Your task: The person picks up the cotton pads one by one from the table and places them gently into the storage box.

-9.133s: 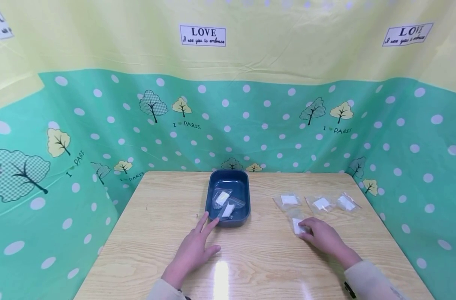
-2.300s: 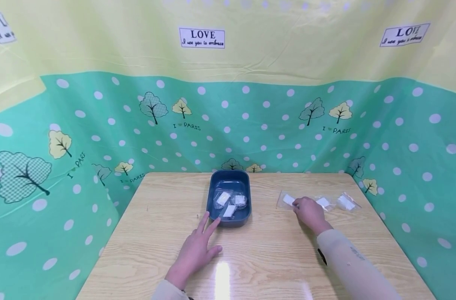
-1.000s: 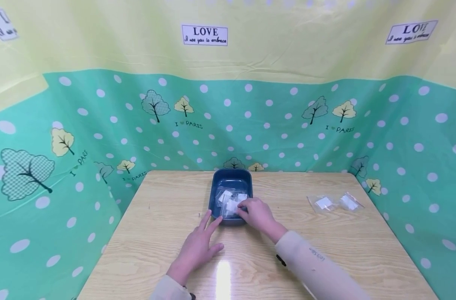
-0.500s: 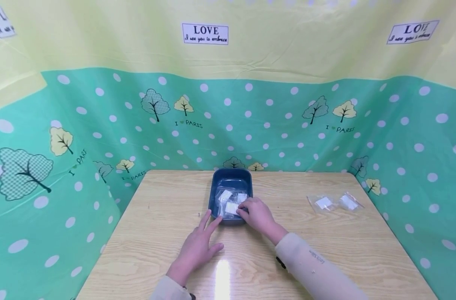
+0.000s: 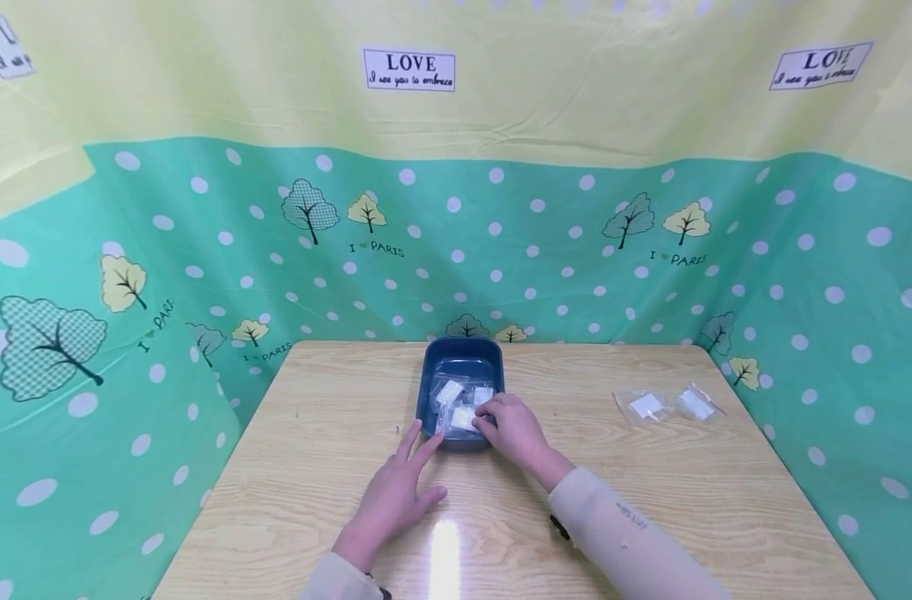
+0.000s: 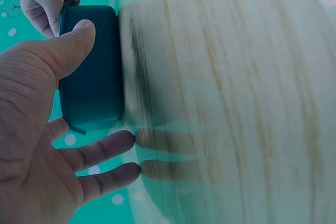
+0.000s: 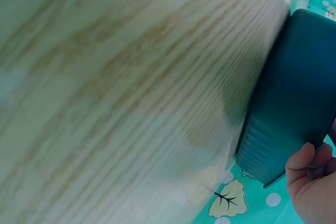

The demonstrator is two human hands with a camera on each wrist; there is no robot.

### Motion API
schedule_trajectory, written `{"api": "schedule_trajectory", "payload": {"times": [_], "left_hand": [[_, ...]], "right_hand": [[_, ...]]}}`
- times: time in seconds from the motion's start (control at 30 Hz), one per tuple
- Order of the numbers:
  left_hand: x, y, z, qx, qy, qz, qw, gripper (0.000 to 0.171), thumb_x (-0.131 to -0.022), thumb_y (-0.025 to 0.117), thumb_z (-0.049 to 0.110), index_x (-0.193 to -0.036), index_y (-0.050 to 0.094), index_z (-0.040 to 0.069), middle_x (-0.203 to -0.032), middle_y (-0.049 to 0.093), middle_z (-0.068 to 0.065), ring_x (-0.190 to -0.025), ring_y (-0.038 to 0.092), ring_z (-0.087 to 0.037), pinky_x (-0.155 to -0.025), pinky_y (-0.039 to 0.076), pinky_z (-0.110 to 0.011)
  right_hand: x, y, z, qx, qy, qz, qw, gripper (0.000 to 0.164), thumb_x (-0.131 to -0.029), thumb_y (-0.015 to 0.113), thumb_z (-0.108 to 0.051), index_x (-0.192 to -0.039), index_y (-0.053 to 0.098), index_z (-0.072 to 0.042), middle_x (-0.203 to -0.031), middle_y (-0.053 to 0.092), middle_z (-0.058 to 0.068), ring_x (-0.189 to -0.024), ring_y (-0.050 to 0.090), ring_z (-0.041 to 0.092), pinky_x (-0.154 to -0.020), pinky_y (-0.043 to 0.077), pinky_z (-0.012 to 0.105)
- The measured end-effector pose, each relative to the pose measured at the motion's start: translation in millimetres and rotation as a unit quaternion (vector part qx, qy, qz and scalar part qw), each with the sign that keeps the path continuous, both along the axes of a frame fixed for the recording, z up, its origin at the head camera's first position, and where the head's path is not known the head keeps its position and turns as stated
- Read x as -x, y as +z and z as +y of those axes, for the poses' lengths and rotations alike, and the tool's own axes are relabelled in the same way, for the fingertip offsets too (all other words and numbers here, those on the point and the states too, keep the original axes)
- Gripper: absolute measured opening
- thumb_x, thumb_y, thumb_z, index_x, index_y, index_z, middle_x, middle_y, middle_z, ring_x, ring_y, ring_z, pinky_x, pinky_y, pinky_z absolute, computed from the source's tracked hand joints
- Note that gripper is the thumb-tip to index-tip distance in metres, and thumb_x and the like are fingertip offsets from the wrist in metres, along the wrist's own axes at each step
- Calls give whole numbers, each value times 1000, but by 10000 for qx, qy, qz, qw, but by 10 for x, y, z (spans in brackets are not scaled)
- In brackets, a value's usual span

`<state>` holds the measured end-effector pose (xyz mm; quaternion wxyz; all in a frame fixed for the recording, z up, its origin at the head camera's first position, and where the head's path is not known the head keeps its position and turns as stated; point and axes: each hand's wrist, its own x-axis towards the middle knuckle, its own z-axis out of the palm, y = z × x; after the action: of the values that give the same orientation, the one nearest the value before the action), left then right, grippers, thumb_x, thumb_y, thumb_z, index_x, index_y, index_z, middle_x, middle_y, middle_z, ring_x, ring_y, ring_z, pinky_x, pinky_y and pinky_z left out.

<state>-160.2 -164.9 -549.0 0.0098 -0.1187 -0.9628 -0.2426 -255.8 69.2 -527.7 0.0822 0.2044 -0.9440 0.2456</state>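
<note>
A dark blue rectangular bin (image 5: 467, 346) stands at the back middle of the table, with several small clear plastic bags holding white pieces inside it. My right hand (image 5: 514, 429) reaches over the bin's near right side, and its thumb and fingers pinch the edge of one bag (image 5: 463, 417). In the right wrist view the fingers (image 7: 302, 158) are bent over the rim; the bag is hidden there by the bin wall. My left hand (image 5: 396, 492) lies with fingers spread at the near left corner of the bin (image 6: 100, 66), two fingertips touching the tabletop.
Two more clear bags with white contents lie on the right of the table: one bag (image 5: 646, 406) and, beside it, another bag (image 5: 698, 403). A green and yellow printed curtain (image 5: 546, 250) encloses the table (image 5: 336, 392) at the back and sides.
Over two seconds ago my right hand was at a bag on the table's right; that bag is now in the bin. In the last second the hand has barely moved. My left hand stays put.
</note>
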Motion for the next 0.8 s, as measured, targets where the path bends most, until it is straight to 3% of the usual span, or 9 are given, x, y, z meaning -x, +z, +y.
{"api": "schedule_trajectory", "payload": {"times": [0.37,0.6,0.8], "left_hand": [[1,-11,-5,-43,16,-58,10000,91,-90,85,44,-167,38,32,-180,18,-13,-132,60,-57,-103,55,-72],[2,-19,-18,-5,-103,-141,9998,117,-72,99,40,-169,33,31,-181,13,-13,-131,60,-57,-102,56,-70],[22,-79,-2,325,-148,104,9993,127,-64,103,39,-169,32,28,-181,14,-15,-120,66,-52,-92,61,-65]], "right_hand": [[1,-15,-3,40,28,163,9999,15,-99,78,-27,-105,81,-14,-105,75,2,-104,69,23,-97,61,43],[-12,-5,-4,106,102,365,9992,12,-97,80,-24,-101,81,-13,-101,75,2,-101,70,24,-94,62,43],[-16,5,-9,78,85,300,9995,12,-97,80,-23,-103,81,-14,-103,75,2,-102,70,24,-95,62,43]]}}
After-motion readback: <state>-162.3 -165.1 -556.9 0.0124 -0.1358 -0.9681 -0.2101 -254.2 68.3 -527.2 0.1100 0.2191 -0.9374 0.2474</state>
